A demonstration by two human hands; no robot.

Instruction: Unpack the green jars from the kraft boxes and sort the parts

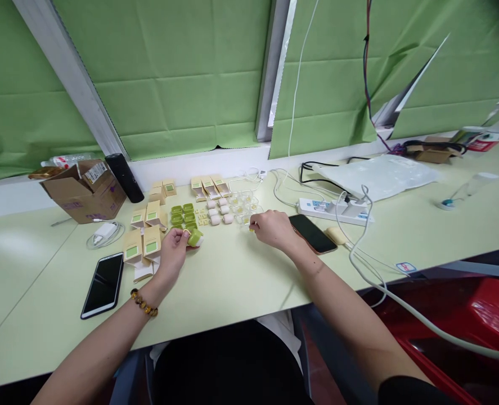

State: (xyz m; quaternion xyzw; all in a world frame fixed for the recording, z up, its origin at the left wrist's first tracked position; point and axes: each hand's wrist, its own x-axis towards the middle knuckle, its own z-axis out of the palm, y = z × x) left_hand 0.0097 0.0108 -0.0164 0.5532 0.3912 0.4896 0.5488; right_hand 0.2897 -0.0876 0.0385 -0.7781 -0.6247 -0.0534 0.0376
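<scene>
One piece in hand, rows of parts to go

Near the centre of the frame, the left hand point(174, 248) holds a green piece point(194, 237) with a white end, its fingers closed around the near side. Just right of centre, the right hand point(273, 229) is drawn into a narrow pinch – on a small yellow bit point(251, 228), it appears, though most of it is hidden.

By the look of it, the work is at an early or middle stage. This piece has at least two parts together; left of centre, green cups point(177, 219) sit in rows, with yellow bits, pale pieces point(227, 218) and clear pieces point(254, 208) spread rightward, all seemingly loose and left to do. Boxes point(151, 240) stand at centre left and above the rows, several with flaps open – whether any is filled, I cannot tell.
</scene>
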